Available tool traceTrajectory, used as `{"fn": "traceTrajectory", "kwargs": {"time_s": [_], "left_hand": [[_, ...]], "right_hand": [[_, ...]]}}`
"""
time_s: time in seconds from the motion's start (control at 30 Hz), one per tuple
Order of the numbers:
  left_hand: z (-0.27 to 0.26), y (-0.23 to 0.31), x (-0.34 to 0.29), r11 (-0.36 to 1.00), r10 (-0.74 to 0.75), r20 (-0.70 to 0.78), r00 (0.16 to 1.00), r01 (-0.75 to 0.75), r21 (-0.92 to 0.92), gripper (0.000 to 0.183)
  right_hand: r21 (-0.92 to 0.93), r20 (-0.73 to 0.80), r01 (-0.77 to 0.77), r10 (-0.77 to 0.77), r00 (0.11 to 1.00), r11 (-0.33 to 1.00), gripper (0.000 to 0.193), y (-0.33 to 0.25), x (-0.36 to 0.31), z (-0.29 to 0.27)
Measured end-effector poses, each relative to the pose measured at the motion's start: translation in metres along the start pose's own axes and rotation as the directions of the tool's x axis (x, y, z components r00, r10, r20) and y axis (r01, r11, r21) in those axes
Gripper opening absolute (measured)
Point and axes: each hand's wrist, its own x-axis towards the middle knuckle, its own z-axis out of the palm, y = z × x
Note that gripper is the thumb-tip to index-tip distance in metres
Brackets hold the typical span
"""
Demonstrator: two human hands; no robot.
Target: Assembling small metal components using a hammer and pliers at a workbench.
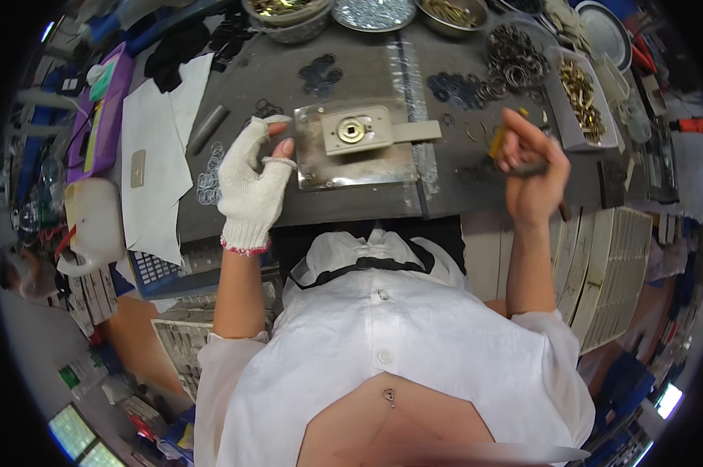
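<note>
In front of me lies a flat metal plate [312, 163]. On it sits a beige lock-like part [378, 128] with a round brass-coloured centre and a bar reaching right. My left hand [250, 175], in a white knit glove with bare fingertips, is at the plate's left edge. Its thumb and forefinger are apart with nothing seen between them. Bare, my right hand [532, 167] is raised over the right side of the bench, its fingers curled round something dark. Yellow bits show beside those fingers. Blur hides what the held thing is.
Dark rings [515, 58] and washers [452, 89] lie at the back right, near a white box [612, 138] of brass-coloured parts. Bowls line the far edge. To the left are wire rings [209, 179], a grey cylinder [209, 128], white paper [153, 198] and a purple tray [106, 140].
</note>
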Motion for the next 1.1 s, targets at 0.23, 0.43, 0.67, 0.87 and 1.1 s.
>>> {"fn": "traceTrajectory", "kwargs": {"time_s": [0.23,0.43,0.67,0.87,1.1], "left_hand": [[0.001,0.003,0.004,0.893,-0.268,0.156,0.951,0.306,-0.331,0.048],[0.027,0.006,0.01,0.706,-0.255,0.466,0.848,0.492,-0.509,0.057],[0.042,0.008,0.012,0.563,-0.257,0.493,0.831,0.543,-0.623,0.049],[0.051,0.001,0.018,0.669,-0.289,0.44,0.85,0.508,-0.542,0.046],[0.05,0.005,0.022,0.666,-0.35,0.442,0.826,0.551,-0.503,0.042]], "right_hand": [[-0.208,-0.005,-0.123,0.125,0.992,0.97,0.05,-0.003,0.015,0.01],[-0.106,0.371,0.063,-0.019,0.928,0.992,0.047,-0.02,0.038,0.115],[-0.136,0.463,0.073,-0.002,0.886,0.988,0.047,0.006,0.047,0.14],[-0.206,0.444,0.031,0.065,0.893,0.978,0.047,0.006,0.041,0.142],[-0.229,0.435,-0.09,0.185,0.881,0.969,0.073,0.006,0.047,0.137]]}}
